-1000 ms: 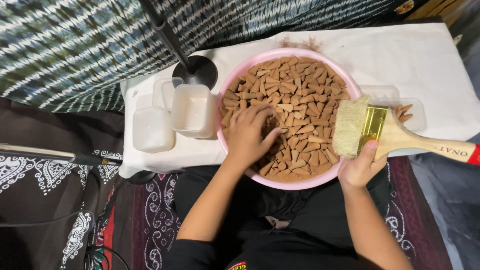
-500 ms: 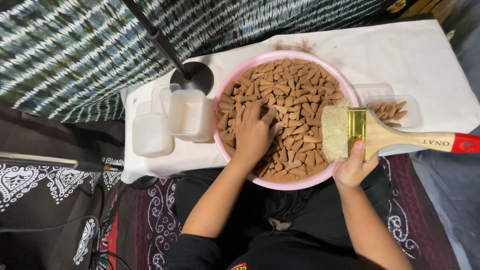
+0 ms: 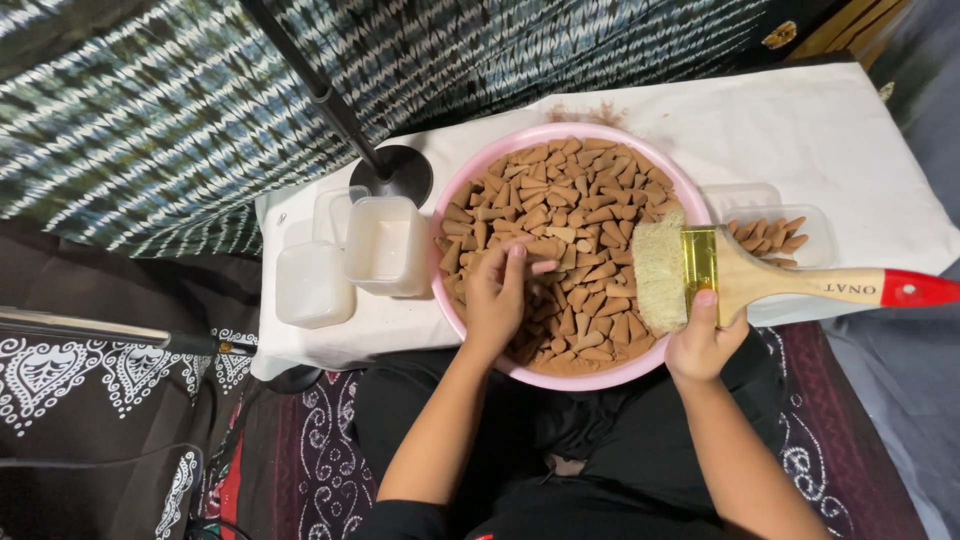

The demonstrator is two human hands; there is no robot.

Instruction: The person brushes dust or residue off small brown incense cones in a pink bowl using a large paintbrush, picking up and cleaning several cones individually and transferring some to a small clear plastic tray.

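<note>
Brown cone-shaped pieces (image 3: 580, 200) fill the pink round basin (image 3: 470, 180), which sits on the white cloth-covered table (image 3: 800, 130) just in front of your lap. Your left hand (image 3: 497, 295) rests in the near-left part of the heap, fingers (image 3: 516, 262) curled down among the cones; whether they pinch one cannot be told. Your right hand (image 3: 702, 340) is at the basin's near-right rim, fingers closed around the wooden handle of a wide paintbrush (image 3: 745, 277). The brush lies roughly level, pale bristles over the cones at the basin's right side, brass-coloured ferrule at the rim, red handle tip pointing right, past the table edge.

Just right of the basin, partly under the brush handle, a clear shallow tray (image 3: 800, 240) holds a few more cones. Left of the basin stand empty translucent plastic tubs (image 3: 385, 245), one touching the basin wall, others beside it. Behind them, a black round stand base (image 3: 405, 170) with a dark pole rising up-left. A patterned blue-white cloth (image 3: 150, 100) hangs beyond the table.
</note>
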